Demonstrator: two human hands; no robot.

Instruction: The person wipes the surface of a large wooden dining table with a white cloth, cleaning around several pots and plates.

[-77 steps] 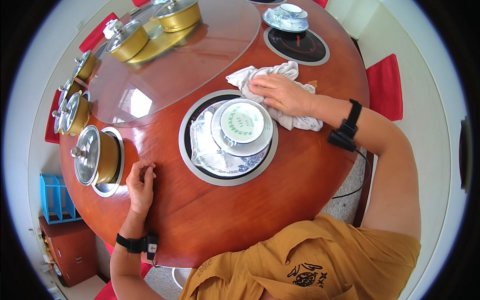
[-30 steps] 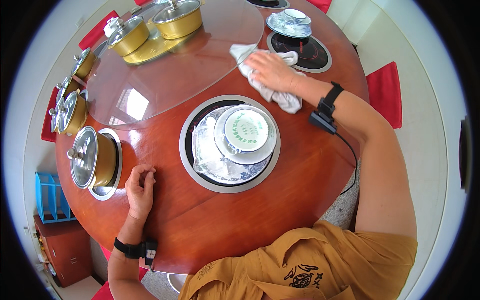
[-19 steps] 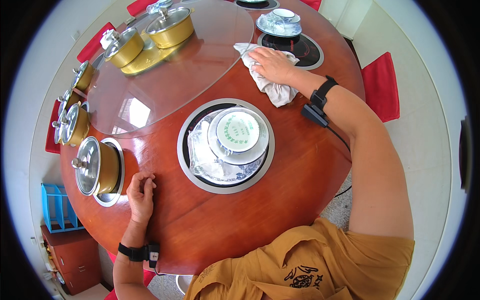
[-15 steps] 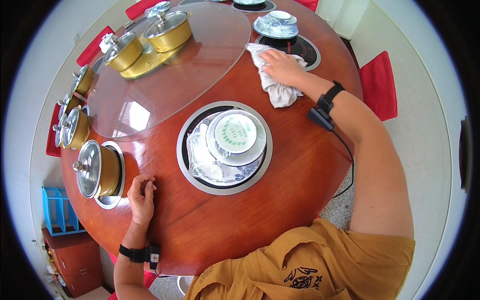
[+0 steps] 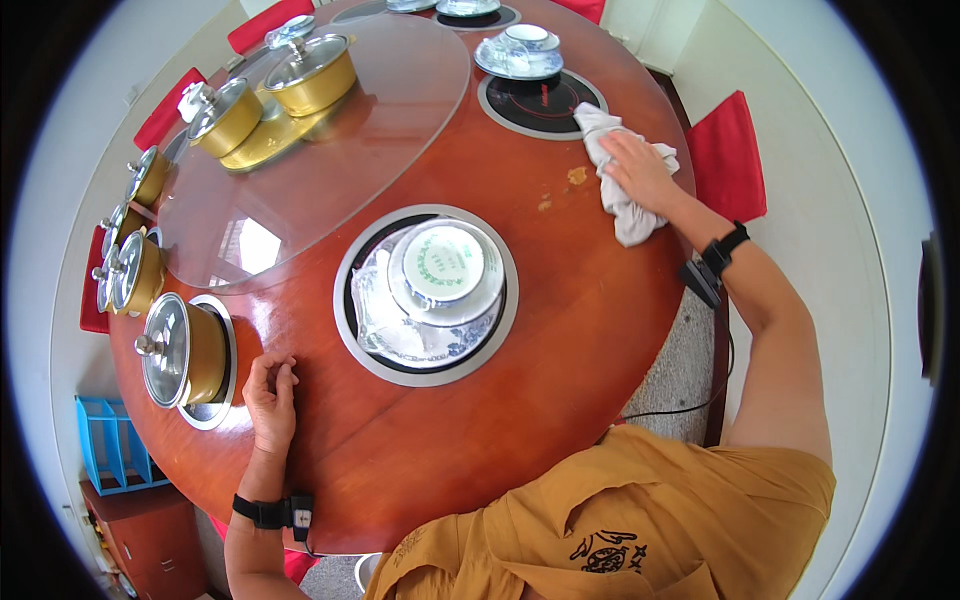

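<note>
On the right side of the round reddish-brown table [image 5: 560,290], my right hand [image 5: 640,170] presses down on a bunched white cloth [image 5: 630,220], fingers laid over it. Just left of the cloth, a small yellowish-brown smear [image 5: 577,176] marks the wood. My left hand [image 5: 270,395] rests by the table's near left part, its fingers loosely curled with nothing in them. Beside it, a gold pot with a glass lid [image 5: 185,350] sits on a silver-rimmed round plate. Between my hands, a wrapped stack of white-and-blue dishes [image 5: 440,270] sits on a black cooktop with a silver rim [image 5: 500,330].
A round glass turntable [image 5: 380,110] bears two lidded gold pots [image 5: 310,80]. More gold pots [image 5: 140,270] line the left edge. Another wrapped dish stack [image 5: 520,55] stands by a bare-topped cooktop [image 5: 540,105] at far right. Red chairs [image 5: 727,155] ring the table.
My right hand has slid the cloth to the right and slightly nearer, away from the far cooktop, uncovering the smear on the wood. My left hand stays at the same spot.
</note>
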